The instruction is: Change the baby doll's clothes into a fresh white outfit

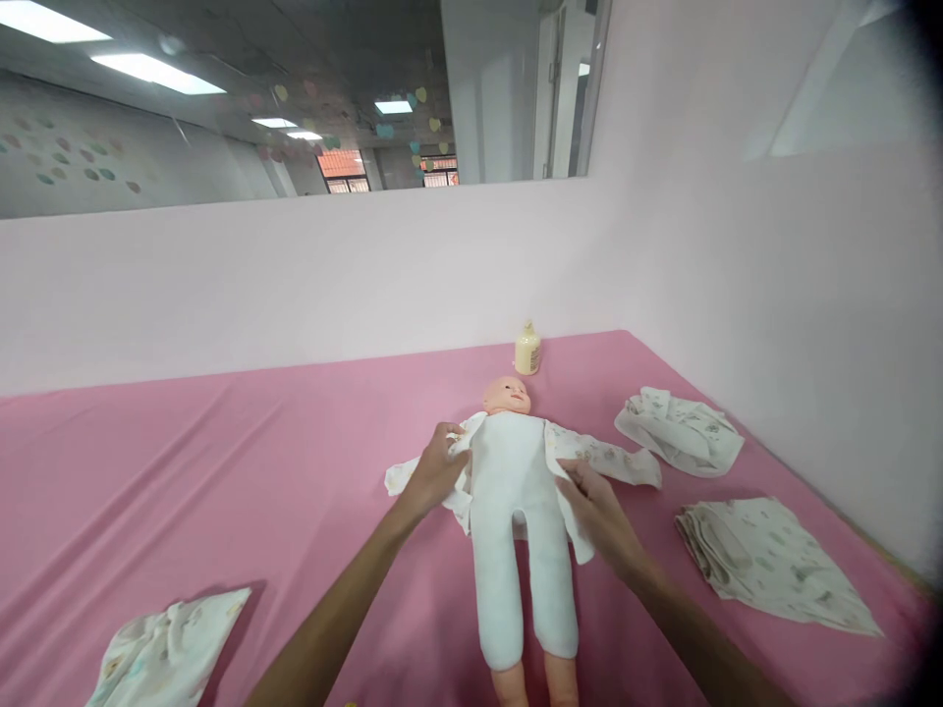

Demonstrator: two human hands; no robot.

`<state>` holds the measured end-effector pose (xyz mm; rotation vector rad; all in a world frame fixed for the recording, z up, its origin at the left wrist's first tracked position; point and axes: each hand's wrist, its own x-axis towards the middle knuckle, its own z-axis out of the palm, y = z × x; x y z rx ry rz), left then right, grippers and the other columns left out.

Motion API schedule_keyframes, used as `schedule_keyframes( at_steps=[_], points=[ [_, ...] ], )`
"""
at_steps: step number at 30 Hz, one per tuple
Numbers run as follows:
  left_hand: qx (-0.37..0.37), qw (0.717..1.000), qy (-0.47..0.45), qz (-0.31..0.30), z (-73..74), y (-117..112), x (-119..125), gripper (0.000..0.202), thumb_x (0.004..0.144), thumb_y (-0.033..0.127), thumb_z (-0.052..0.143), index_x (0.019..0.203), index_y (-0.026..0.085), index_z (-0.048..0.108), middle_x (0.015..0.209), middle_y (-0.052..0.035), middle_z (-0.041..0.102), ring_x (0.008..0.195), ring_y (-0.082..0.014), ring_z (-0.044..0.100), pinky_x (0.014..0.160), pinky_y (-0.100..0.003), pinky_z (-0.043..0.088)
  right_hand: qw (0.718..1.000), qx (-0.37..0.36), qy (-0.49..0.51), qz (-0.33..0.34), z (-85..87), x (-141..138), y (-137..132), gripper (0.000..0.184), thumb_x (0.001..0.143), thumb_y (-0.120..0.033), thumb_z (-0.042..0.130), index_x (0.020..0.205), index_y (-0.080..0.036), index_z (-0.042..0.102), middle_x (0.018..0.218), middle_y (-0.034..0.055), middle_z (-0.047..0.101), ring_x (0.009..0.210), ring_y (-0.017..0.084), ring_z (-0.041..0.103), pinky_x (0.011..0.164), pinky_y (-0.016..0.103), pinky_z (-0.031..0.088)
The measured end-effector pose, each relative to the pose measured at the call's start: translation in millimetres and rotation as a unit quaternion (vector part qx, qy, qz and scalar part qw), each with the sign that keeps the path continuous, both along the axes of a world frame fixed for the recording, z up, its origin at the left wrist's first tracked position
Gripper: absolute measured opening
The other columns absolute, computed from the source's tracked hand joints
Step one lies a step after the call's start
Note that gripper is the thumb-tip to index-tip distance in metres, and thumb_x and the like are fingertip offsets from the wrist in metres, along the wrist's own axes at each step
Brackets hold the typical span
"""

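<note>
A baby doll (508,476) with a white cloth body lies on its back, head toward the wall and feet toward me. Under it and over its arms is a white printed baby shirt (600,454), its front spread apart. On the left side of the doll's chest, my left hand (440,466) pinches one front panel of the shirt. My right hand (595,501) grips the other panel by its edge, beside the doll's waist. The sleeves stretch out to both sides, and the doll's hands are not visible.
A pale yellow pump bottle (527,351) stands behind the doll's head. Folded printed cloths lie at the right, one farther back (679,432) and one nearer (773,565). Another folded cloth (173,648) is at the front left. The pink sheet (221,491) has wrinkles; walls border the back and right.
</note>
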<state>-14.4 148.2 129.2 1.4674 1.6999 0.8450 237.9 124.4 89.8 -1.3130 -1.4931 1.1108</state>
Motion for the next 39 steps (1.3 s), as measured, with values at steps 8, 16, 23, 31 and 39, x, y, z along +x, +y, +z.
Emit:
schedule_keyframes(
  at_steps=[8, 16, 23, 31, 39],
  points=[
    [0.023, 0.98, 0.157, -0.124, -0.3, -17, 35, 0.049, 0.091, 0.046, 0.043, 0.136, 0.025, 0.038, 0.088, -0.0016, 0.058, 0.079, -0.0185, 0.058, 0.069, -0.026, 0.044, 0.862, 0.181, -0.472, -0.028, 0.8, -10, 6, 0.049, 0.088, -0.015, 0.04, 0.136, -0.016, 0.045, 0.117, 0.0151, 0.057, 0.099, 0.028, 0.055, 0.084, 0.038, 0.042],
    [0.013, 0.98, 0.194, -0.035, -14.7, 46, 37, 0.05, 0.088, 0.054, 0.049, 0.12, 0.016, 0.043, 0.105, -0.0123, 0.066, 0.099, -0.0272, 0.063, 0.076, -0.031, 0.044, 0.729, 0.168, -0.65, 0.135, 25.2, -16, 39, 0.039, 0.075, 0.002, 0.047, 0.11, -0.01, 0.062, 0.115, 0.0204, 0.059, 0.099, 0.034, 0.058, 0.08, 0.042, 0.041],
    [-0.028, 0.971, 0.233, 0.046, -22.1, 71, 33, 0.042, 0.09, 0.053, 0.042, 0.11, 0.016, 0.046, 0.115, -0.0184, 0.063, 0.107, -0.0355, 0.06, 0.078, -0.038, 0.043, 0.785, 0.099, -0.604, 0.094, 2.8, 3, 54, 0.035, 0.078, -0.001, 0.046, 0.11, -0.01, 0.058, 0.113, 0.0176, 0.062, 0.097, 0.03, 0.062, 0.075, 0.036, 0.042],
    [0.012, 0.986, 0.169, -0.002, -24.2, 89, 25, 0.018, 0.087, 0.037, 0.048, 0.087, 0.019, 0.05, 0.097, -0.0071, 0.066, 0.088, -0.021, 0.062, 0.068, -0.027, 0.039, 0.801, 0.1, -0.588, 0.045, -23.7, -5, 63, 0.031, 0.088, 0.001, 0.034, 0.102, -0.012, 0.059, 0.105, 0.0142, 0.066, 0.092, 0.024, 0.063, 0.071, 0.031, 0.036],
    [0.025, 0.983, 0.176, -0.046, -19.0, 93, 25, 0.023, 0.092, 0.035, 0.044, 0.1, 0.018, 0.057, 0.104, -0.0102, 0.067, 0.097, -0.0248, 0.062, 0.072, -0.03, 0.041, 0.864, 0.124, -0.486, -0.045, 8.1, 2, 111, 0.041, 0.1, -0.035, 0.03, 0.067, -0.019, 0.048, 0.064, 0.0019, 0.055, 0.059, 0.014, 0.046, 0.057, 0.027, 0.025]
  ],
)
